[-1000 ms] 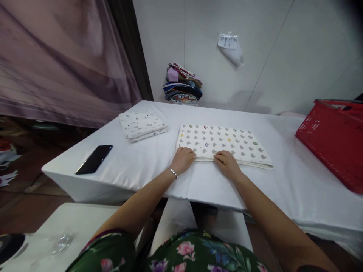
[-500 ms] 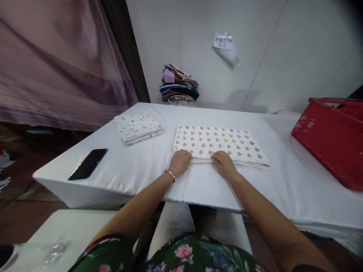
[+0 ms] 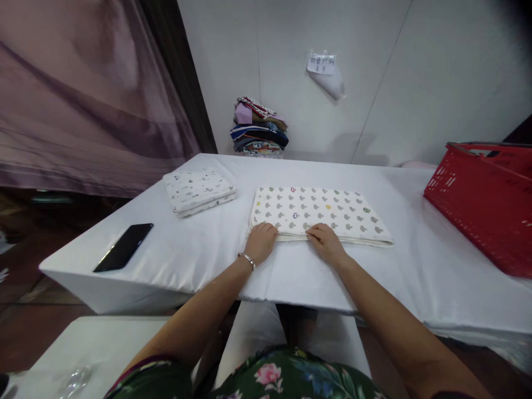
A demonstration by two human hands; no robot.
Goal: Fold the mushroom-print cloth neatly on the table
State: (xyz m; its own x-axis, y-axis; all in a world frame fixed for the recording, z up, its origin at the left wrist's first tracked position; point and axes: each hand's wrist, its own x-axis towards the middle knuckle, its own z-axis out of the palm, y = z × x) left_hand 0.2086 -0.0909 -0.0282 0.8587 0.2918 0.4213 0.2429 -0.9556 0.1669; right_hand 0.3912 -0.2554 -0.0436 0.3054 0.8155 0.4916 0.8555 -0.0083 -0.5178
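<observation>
A white cloth printed with grey mushroom-like shapes and a few coloured ones lies folded into a flat rectangle in front of me. My left hand wears a bracelet and grips the cloth's near edge close to its left corner, fingers curled over it. Around the middle of the same edge, my right hand pinches the layers between thumb and fingers. Several layers show along the near edge. A second folded white cloth with a small dark print lies to the left, apart from my hands.
A black phone lies at the left on the white-covered table. A red basket stands at the right end. Behind the table a stack of folded fabrics leans by the wall. A white stool or small table is at lower left.
The view has shifted slightly. Both hands stay at the cloth's near edge, and the cloth looks the same as before.
</observation>
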